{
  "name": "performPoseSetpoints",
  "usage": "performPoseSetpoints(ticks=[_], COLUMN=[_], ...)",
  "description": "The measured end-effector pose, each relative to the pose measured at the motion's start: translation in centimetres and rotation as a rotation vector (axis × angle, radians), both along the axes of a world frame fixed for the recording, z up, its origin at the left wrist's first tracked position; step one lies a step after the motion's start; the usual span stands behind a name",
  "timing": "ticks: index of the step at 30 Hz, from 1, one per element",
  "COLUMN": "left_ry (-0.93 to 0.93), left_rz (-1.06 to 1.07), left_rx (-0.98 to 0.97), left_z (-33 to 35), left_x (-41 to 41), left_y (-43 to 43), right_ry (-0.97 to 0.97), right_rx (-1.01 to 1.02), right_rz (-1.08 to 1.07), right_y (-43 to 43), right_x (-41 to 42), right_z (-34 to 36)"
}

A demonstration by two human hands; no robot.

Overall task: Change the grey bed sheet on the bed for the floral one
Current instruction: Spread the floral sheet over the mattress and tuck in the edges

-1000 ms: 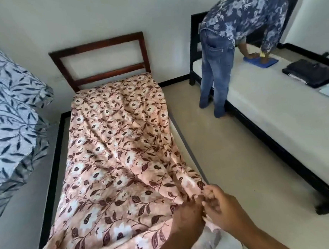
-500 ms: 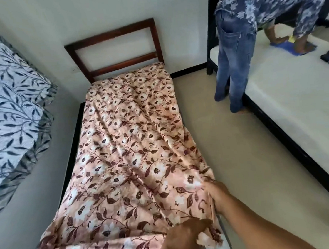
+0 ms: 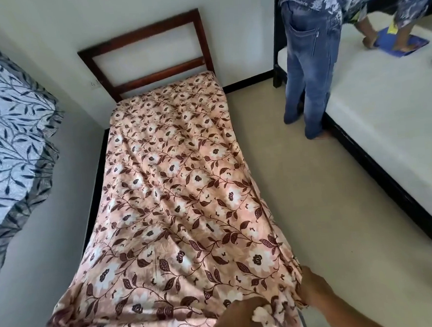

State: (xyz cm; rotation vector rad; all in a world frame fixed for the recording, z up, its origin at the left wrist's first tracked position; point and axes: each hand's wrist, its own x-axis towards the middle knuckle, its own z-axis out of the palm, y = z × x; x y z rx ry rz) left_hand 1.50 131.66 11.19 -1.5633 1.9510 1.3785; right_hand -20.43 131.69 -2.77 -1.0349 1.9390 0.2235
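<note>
At the far left of your view hangs a grey leaf-print sheet (image 3: pixel 13 130), off the bed and well apart from your hands. It is probably the one being replaced.

Next comes the bed (image 3: pixel 95 196), with its wooden headboard (image 3: pixel 147 56) against the far wall. The floral sheet (image 3: pixel 176 191) lies along it, its long axis running from the headboard straight toward you. It is peach with white flowers and brown leaves. It looks thin and creased, with ridges fanning out from the bed's near right corner, and it is loose and rumpled at the near left corner.

Both of your hands are at the near right corner, so the rest of the sheet lies ahead and to the left of them. Your left hand (image 3: pixel 234 319) clutches a bunch of cloth on the foot edge. Your right hand (image 3: pixel 316 291), just beside it, grips the sheet's right side edge.

Further right, another person (image 3: pixel 307 64) bends over a second bed (image 3: pixel 384 117) with a bare white mattress.
</note>
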Motion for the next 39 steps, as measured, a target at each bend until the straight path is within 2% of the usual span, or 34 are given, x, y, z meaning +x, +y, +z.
performPoseSetpoints(ticks=[3,5,7,10,12,14,17,20,23,25,27,29,33,36,39], left_ry=[-0.003,-0.027,-0.073,-0.106,-0.085,-0.064,-0.04,-0.054,-0.156,-0.261,-0.368,-0.43,-0.41,-0.378,-0.332], left_rz=[-0.024,-0.013,0.015,0.116,0.173,0.209,0.189,0.146,0.124,0.085,0.054,0.152,0.329,0.352,0.212], left_rx=[-0.013,-0.048,-0.083,-0.14,-0.179,-0.191,-0.174,-0.179,-0.222,-0.277,-0.42,-0.508,-0.59,-0.623,-0.566], left_z=[-0.7,-1.2,-2.0,-2.4,-2.4,-2.2,-1.9,-2.3,-2.7,-3.0,-3.4,-4.5,-9.9,-12.1,-13.9], left_x=[-0.5,-0.7,-0.7,-0.6,-0.3,0.3,1.5,3.3,5.7,7.4,9.3,12.1,14.5,14.9,16.8], left_y=[-0.3,-0.6,-0.8,-1.5,-2.7,-4.2,-6.1,-6.8,-6.8,-6.7,-7.6,-8.5,-11.3,-12.8,-12.5], right_ry=[0.075,0.031,-0.214,-0.571,-0.672,-0.69,-0.597,-0.584,-0.515,-0.373,-0.223,-0.085,0.195,0.098,0.078], right_rx=[0.002,-0.165,-0.36,-0.417,-0.399,-0.381,-0.404,-0.443,-0.505,-0.577,-0.645,-0.658,-0.624,-0.646,-0.55], right_rz=[0.026,0.011,-0.048,-0.045,0.012,0.087,0.224,0.238,0.229,0.232,0.186,0.198,0.207,0.366,0.624], right_y=[-0.3,-0.6,-1.0,-1.3,-1.5,-2.2,-3.4,-4.6,-5.8,-6.8,-7.8,-8.8,-10.0,-10.2,-9.6], right_x=[0.5,1.2,2.5,4.4,5.2,5.8,6.1,5.8,5.6,5.5,5.6,7.2,10.9,15.9,19.7], right_z=[0.7,1.7,3.3,6.3,7.7,8.6,9.4,9.3,9.5,8.6,7.0,5.2,1.8,-1.1,-3.6])
